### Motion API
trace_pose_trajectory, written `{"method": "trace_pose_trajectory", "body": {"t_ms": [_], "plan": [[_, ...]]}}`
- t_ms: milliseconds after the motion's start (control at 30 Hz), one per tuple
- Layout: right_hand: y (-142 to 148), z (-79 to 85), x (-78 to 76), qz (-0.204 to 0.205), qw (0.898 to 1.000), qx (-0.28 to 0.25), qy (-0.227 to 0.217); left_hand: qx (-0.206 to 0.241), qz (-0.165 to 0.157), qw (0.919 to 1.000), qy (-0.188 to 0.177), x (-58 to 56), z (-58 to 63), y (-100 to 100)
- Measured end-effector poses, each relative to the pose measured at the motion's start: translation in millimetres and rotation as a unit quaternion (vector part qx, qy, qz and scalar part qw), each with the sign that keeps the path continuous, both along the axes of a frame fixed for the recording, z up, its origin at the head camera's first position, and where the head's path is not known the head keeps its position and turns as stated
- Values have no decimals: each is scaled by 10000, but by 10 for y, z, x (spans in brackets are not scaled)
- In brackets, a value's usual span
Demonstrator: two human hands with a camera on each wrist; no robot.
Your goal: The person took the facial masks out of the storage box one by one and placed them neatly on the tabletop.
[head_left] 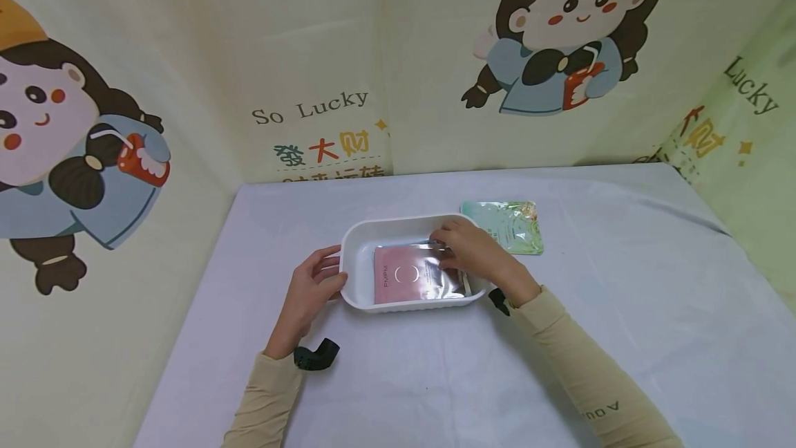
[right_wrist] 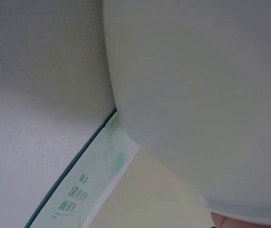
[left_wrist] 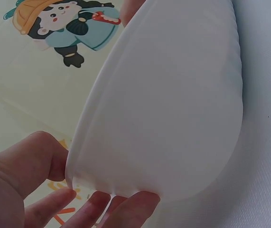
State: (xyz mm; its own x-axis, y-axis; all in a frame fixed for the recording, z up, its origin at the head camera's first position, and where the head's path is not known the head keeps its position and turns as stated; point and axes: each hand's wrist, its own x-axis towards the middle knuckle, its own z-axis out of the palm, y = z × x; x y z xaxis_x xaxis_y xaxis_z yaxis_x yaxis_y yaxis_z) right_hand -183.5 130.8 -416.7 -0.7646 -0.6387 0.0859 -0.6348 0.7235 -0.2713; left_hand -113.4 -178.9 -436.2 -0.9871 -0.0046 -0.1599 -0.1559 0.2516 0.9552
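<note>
A white plastic tray (head_left: 359,234) with rounded corners sits on the cloth-covered table. Inside it lies a flat pink foil sachet (head_left: 398,275) marked "PMPM", its right part shiny silver. My left hand (head_left: 314,285) grips the tray's left end. In the left wrist view, the thumb is at the rim of the tray (left_wrist: 173,95) and the fingertips lie against its outer wall. Over the tray's right side, my right hand (head_left: 472,249) reaches in with curled fingers at the sachet's upper right part. The tray wall (right_wrist: 197,95) hides those fingers in the right wrist view.
A green printed sachet (head_left: 522,227) lies on the table behind the right hand, partly covered by it. The white tablecloth (head_left: 398,379) spreads around the tray. Behind stands a cream curtain (head_left: 435,137) with cartoon figures and lettering.
</note>
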Motion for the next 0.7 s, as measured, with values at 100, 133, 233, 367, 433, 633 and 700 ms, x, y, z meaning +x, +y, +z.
{"method": "trace_pose_trajectory", "body": {"t_ms": [100,133,233,367,433,633,700], "plan": [[-7,0,8,-3,10000,-25,59,8,-8,10000,-17,1,7,3],[-9,-3,9,4,10000,-51,68,22,-8,10000,-22,1,9,3],[-12,-14,13,11,9999,-115,97,49,-18,10000,-26,2,14,3],[-12,-28,17,4,9998,-153,94,23,-8,10000,-43,1,18,6],[-8,-34,18,-12,9998,-164,55,17,0,10000,-48,2,20,10],[3,-52,2,-19,9997,-234,-87,73,-22,10000,-28,5,33,9],[2,-49,-2,-68,9994,-298,-149,86,-19,10000,-30,6,33,9]]}}
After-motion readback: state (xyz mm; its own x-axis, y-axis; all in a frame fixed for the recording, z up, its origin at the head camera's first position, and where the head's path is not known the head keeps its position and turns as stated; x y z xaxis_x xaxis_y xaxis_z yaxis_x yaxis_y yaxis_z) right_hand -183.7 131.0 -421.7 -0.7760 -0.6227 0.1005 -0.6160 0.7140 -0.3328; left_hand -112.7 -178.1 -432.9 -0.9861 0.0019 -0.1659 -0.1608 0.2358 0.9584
